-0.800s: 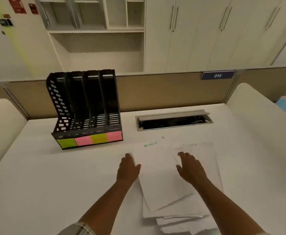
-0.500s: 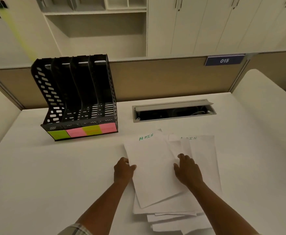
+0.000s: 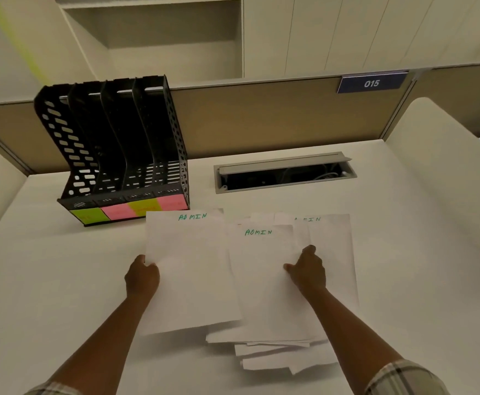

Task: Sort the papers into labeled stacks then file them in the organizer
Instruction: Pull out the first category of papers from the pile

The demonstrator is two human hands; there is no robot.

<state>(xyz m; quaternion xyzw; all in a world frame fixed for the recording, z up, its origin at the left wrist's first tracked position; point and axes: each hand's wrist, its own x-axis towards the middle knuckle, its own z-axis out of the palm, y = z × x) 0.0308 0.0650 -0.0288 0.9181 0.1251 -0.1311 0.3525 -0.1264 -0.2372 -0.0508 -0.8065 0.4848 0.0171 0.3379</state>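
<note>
A loose pile of white papers (image 3: 273, 334) lies on the white desk in front of me. My left hand (image 3: 142, 276) grips the left edge of a sheet headed ADMIN (image 3: 187, 269) and holds it to the left of the pile. My right hand (image 3: 308, 270) presses on a second ADMIN sheet (image 3: 261, 280) on top of the pile. A third sheet with partly hidden green writing (image 3: 332, 246) lies under it on the right. The black organizer (image 3: 119, 149) with several upright slots stands at the back left, with green and pink sticky labels (image 3: 130, 210) along its front.
An open cable tray (image 3: 284, 173) is set into the desk behind the papers. A tan partition with a blue plate marked 015 (image 3: 372, 83) closes off the back. White side panels rise at the left and right desk edges.
My left hand has taken hold of the top ADMIN sheet and slid it left, uncovering another ADMIN sheet beneath. My right hand shifted slightly on the pile. The camera tilted down and moved closer.
</note>
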